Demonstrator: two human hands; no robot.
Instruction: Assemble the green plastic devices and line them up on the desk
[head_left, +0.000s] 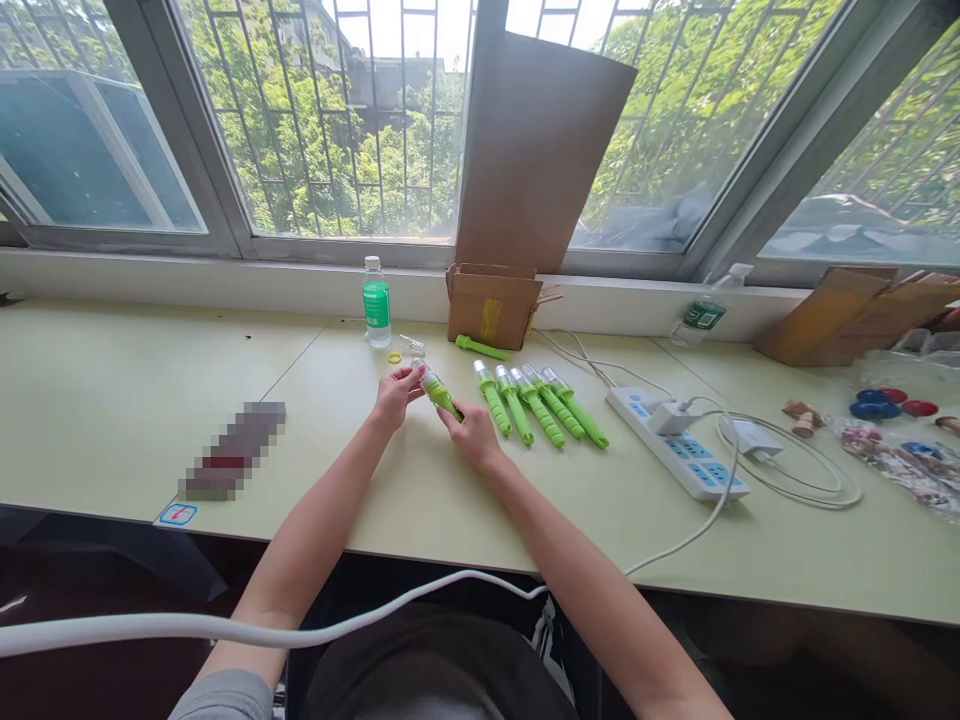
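Note:
Between my hands is a green plastic stick (442, 396) with a clear cap, tilted above the table with its capped end up and to the left. My left hand (394, 398) pinches the clear cap with thumb and fingers. Closed round the green handle is my right hand (474, 432), which hides its lower end. To the right lie several like green sticks with clear caps (538, 412) in a row. A green handle with no cap showing (481, 348) rests behind them. Clear plastic parts (412, 345) and a yellow ring (394, 358) lie just beyond my left hand.
A water bottle (377, 312) and a cardboard box (491, 308) stand at the back. On the right are a power strip (679, 445) with white cables, another bottle (705, 316) and bags of small parts (900, 445). A blurred dark object (236, 450) lies left. A white cable (225, 628) crosses before me.

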